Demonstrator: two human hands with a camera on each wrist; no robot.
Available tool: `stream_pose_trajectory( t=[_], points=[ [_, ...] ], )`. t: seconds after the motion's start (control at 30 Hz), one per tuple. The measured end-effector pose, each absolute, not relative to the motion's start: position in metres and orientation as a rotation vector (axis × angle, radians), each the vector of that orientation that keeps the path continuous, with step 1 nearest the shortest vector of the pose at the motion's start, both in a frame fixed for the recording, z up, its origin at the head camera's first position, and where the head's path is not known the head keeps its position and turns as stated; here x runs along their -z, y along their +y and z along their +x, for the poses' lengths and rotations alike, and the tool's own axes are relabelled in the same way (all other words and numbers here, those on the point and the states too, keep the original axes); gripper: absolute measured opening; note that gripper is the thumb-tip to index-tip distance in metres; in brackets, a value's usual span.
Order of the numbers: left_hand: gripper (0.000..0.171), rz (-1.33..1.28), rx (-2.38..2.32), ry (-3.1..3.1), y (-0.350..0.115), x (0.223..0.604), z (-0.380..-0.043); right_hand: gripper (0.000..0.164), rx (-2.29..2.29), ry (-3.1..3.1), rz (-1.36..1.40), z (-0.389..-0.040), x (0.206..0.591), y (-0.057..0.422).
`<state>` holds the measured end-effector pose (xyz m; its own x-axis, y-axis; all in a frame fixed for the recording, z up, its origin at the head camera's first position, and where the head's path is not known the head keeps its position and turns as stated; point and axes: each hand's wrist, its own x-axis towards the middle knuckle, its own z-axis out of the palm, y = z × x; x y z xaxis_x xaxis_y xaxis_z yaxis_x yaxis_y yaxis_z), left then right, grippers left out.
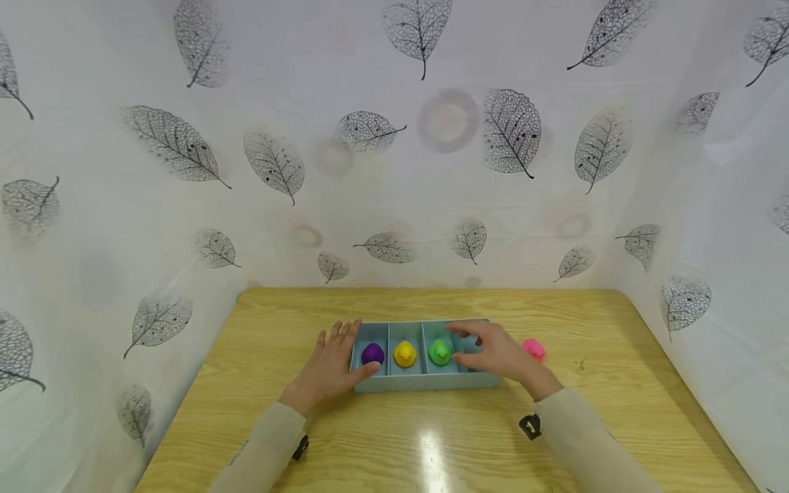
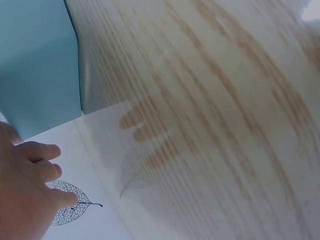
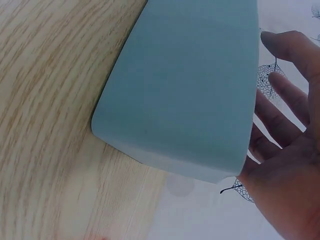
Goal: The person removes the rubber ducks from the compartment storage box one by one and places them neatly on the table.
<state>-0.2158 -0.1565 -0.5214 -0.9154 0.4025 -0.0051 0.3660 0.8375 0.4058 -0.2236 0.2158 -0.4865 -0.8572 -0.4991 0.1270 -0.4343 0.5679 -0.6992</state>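
Observation:
A blue-grey divided box (image 1: 425, 383) stands on the table with its long side toward me. Inside, from left to right, sit a purple rounded toy (image 1: 371, 353), a yellow toy duck (image 1: 405, 354) and a green toy duck (image 1: 440, 352), each in its own compartment. My left hand (image 1: 333, 364) rests on the box's left end, fingers extended along the side and thumb over the front corner. Over the right end hovers my right hand (image 1: 493, 348), its thumb and fingers spread apart just right of the green duck. It partly hides the rightmost compartment.
A pink toy duck (image 1: 533, 348) lies on the wooden table (image 1: 394, 438) to the right of the box, behind my right wrist. White leaf-patterned sheeting (image 1: 394, 205) encloses the table at the back and both sides.

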Motion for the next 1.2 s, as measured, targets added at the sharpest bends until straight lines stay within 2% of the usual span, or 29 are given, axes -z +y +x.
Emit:
stream_pose_trajectory(
  t=[0.77, 1.2],
  points=[
    [0.105, 0.609, -0.634, 2.925, -0.157, 0.523, -0.216, 0.058, 0.842, 2.861, -0.882, -0.234, 0.503, 0.194],
    [0.104, 0.614, -0.618, 2.923, -0.157, 0.523, -0.217, 0.057, 0.886, 2.88, -0.83, -0.236, 0.511, 0.188]
  ],
)
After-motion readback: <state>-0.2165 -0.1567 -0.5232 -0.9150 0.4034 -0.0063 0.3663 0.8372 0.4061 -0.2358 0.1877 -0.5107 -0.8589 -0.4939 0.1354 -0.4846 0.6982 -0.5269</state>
